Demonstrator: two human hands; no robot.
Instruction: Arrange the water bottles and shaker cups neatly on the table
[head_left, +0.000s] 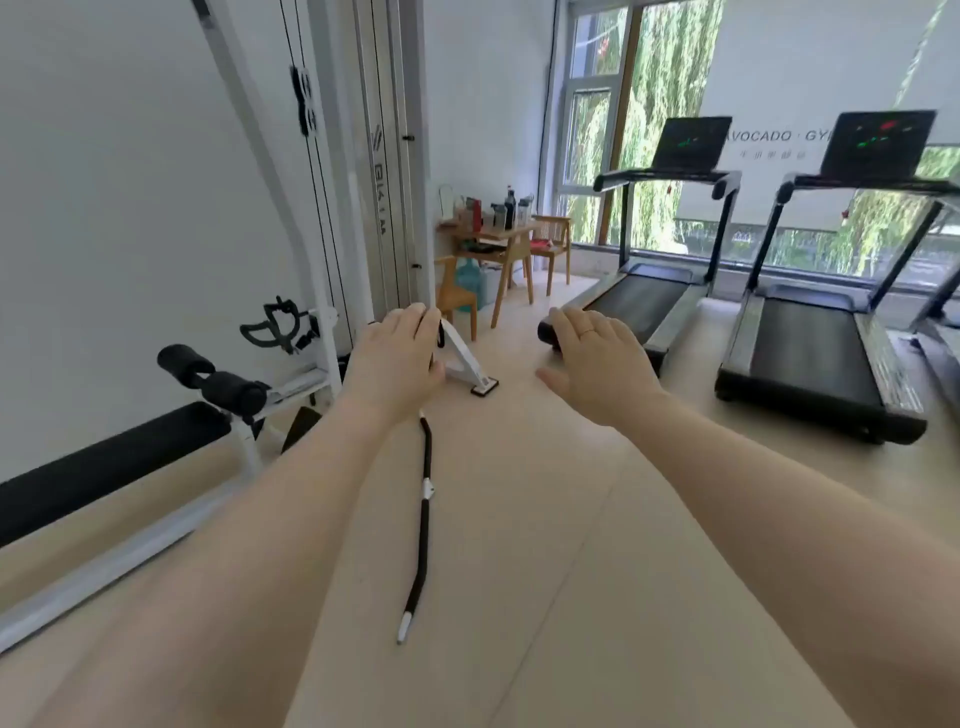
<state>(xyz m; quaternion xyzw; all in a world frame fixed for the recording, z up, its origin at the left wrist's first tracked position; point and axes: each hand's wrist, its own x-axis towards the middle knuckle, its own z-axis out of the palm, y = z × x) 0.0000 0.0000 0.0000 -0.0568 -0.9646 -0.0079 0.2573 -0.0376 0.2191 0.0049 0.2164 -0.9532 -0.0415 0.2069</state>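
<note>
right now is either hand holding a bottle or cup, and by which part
Nothing is held. The left hand and right hand are both out in front, empty; the bottles stand on the far table.

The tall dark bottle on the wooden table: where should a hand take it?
Judging from afar: grip the tall dark bottle around its upper body from the front, the room side. It stands upright above neighbouring cups, with the wall behind.

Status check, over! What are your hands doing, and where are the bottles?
Left hand and right hand open, holding nothing. Bottles and cups clustered on far wooden table, out of reach. Black cable bar lies on floor ahead. Over.
</note>
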